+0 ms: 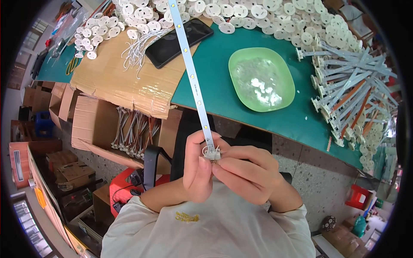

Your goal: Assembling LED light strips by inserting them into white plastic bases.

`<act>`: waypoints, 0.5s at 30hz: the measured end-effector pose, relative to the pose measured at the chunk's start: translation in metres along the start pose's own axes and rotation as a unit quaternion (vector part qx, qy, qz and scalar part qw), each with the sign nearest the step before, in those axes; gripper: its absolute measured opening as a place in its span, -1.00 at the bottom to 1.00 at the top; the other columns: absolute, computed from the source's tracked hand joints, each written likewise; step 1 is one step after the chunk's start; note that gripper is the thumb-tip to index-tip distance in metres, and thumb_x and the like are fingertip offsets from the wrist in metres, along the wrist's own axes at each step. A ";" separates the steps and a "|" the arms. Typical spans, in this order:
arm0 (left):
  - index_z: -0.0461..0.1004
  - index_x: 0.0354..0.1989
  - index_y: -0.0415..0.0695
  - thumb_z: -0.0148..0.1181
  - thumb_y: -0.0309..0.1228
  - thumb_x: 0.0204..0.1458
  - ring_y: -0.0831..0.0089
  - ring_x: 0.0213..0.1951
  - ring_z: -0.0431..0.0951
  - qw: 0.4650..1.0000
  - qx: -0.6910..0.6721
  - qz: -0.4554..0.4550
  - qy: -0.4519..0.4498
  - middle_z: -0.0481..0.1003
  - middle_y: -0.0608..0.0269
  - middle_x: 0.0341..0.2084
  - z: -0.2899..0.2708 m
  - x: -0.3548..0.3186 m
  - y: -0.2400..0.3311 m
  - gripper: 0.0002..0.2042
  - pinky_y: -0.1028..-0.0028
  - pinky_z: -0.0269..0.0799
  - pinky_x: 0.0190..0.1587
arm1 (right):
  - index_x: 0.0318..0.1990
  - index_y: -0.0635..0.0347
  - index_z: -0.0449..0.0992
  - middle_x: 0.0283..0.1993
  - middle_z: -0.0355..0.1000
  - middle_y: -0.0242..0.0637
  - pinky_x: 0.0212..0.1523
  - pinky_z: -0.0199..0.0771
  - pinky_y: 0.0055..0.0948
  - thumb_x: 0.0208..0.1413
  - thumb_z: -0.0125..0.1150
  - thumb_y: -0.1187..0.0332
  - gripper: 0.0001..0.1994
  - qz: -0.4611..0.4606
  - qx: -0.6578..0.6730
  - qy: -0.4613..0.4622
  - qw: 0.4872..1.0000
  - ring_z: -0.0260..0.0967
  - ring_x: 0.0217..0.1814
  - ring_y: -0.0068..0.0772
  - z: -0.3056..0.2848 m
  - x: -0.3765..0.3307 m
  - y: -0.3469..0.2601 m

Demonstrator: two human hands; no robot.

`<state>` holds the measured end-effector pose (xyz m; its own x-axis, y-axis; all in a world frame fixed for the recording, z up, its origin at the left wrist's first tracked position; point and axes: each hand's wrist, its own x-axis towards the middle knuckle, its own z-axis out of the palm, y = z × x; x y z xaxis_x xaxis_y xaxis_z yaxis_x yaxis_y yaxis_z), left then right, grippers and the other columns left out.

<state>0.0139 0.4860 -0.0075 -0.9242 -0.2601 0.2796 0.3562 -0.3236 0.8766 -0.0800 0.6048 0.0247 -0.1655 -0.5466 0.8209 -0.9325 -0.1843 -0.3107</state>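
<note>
A long white LED strip [192,76] with yellow chips slants up and away from my hands. Its near end meets a small white connector piece [211,153] with short white wires, just above my lap. My left hand [198,170] is closed round this end, thumb and fingers on either side of the connector. From the other side, my right hand [249,172] pinches at the connector, fingertips pressed together. Whatever small part lies between the right fingertips is mostly hidden.
A green dish [262,79] of small clear pieces stands on the green table [215,73]. White round discs [258,12] pile along the back. Finished-looking strips [357,94] heap at right. A phone [178,43] and white wires [144,49] lie on cardboard [124,81]. An open carton [86,124] holds strips.
</note>
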 end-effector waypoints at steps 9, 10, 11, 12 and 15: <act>-0.43 0.42 -0.14 -0.09 -0.50 0.23 0.38 -0.26 0.50 0.994 -0.024 -0.017 -0.107 0.37 -0.13 -0.03 -0.047 0.080 0.007 -0.28 0.40 0.44 -0.17 | -0.37 0.30 0.61 -0.35 0.54 -0.19 -0.36 0.51 -0.46 -0.15 0.31 0.59 -0.88 0.165 0.007 -0.066 0.984 0.50 -0.36 -0.24 -0.027 0.056 0.057; -0.49 0.40 -0.16 -0.08 -0.50 0.23 0.41 -0.32 0.51 0.992 0.042 0.074 -0.093 0.39 -0.14 -0.06 -0.054 0.096 -0.002 -0.25 0.47 0.46 -0.27 | -0.37 0.33 0.60 -0.36 0.55 -0.18 -0.34 0.49 -0.50 -0.08 0.30 0.54 -0.91 0.217 -0.060 -0.068 0.972 0.50 -0.37 -0.30 -0.033 0.057 0.077; -0.47 0.40 -0.16 -0.09 -0.51 0.23 0.41 -0.34 0.51 0.991 0.063 0.094 -0.069 0.41 -0.11 -0.08 -0.058 0.110 -0.005 -0.27 0.48 0.46 -0.29 | -0.34 0.34 0.59 -0.37 0.54 -0.18 -0.37 0.49 -0.48 -0.03 0.28 0.50 -0.90 0.354 -0.045 -0.082 0.930 0.50 -0.38 -0.34 -0.039 0.066 0.090; -0.46 0.40 -0.16 -0.09 -0.52 0.24 0.41 -0.37 0.52 0.989 0.085 0.113 -0.044 0.43 -0.07 -0.10 -0.060 0.120 -0.007 -0.28 0.49 0.45 -0.31 | -0.32 0.33 0.59 -0.38 0.54 -0.19 -0.37 0.48 -0.48 -0.03 0.28 0.50 -0.89 0.353 -0.070 -0.106 0.927 0.50 -0.39 -0.36 -0.040 0.065 0.110; -0.04 0.34 -0.23 -0.12 -0.51 0.26 0.46 -0.43 0.50 0.990 0.069 0.109 0.054 0.48 0.04 -0.17 -0.053 0.138 -0.016 -0.51 0.52 0.42 -0.34 | -0.29 0.31 0.61 -0.38 0.54 -0.20 -0.38 0.48 -0.47 -0.04 0.28 0.50 -0.86 0.359 -0.103 -0.187 0.909 0.49 -0.41 -0.39 -0.037 0.068 0.141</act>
<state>-0.1119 0.4072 -0.0035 -0.8043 -0.4079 0.4321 0.5172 -0.1224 0.8471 -0.2343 0.5720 0.0548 -0.6697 -0.7125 0.2095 -0.6741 0.4648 -0.5741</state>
